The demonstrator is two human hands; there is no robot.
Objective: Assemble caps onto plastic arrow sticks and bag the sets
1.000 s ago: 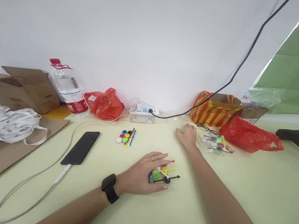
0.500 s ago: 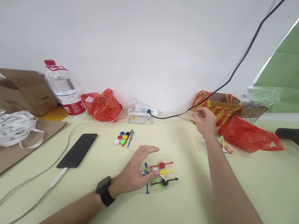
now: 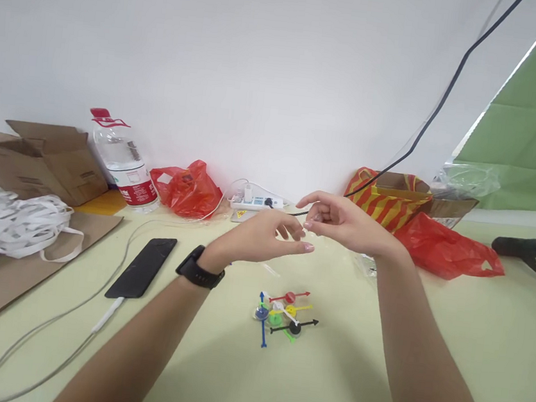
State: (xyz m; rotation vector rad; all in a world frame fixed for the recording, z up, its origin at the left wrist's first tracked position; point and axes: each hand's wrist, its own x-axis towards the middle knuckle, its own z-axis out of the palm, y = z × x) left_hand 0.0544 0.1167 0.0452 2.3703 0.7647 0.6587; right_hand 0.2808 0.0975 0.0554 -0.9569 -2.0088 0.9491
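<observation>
My left hand (image 3: 266, 236), with a black watch on its wrist, is raised over the table, thumb apart from the half-curled fingers. My right hand (image 3: 345, 226) meets it fingertip to fingertip, its index finger stretched out and the thumb and other fingers close together. Whatever is between these fingertips is clear or too small to make out. A faint shiny clear strip (image 3: 270, 270) shows just under my left hand. Nearer to me lies a cluster of arrow spinners: blue (image 3: 261, 314), red (image 3: 290, 297), yellow (image 3: 291, 309), black (image 3: 295, 327), white and green, partly overlapping.
A black phone (image 3: 141, 268) on a white cable lies at left, near white straps (image 3: 37, 226) and a cardboard box (image 3: 54, 164). Along the wall stand a water bottle (image 3: 126, 169), red bag (image 3: 189, 189) and power strip (image 3: 256, 201). Another red bag (image 3: 446, 247) lies right.
My left hand has lifted away from the spinners and moved forward. My right hand has come left from beside the striped bag to meet it. The spinners have stayed put.
</observation>
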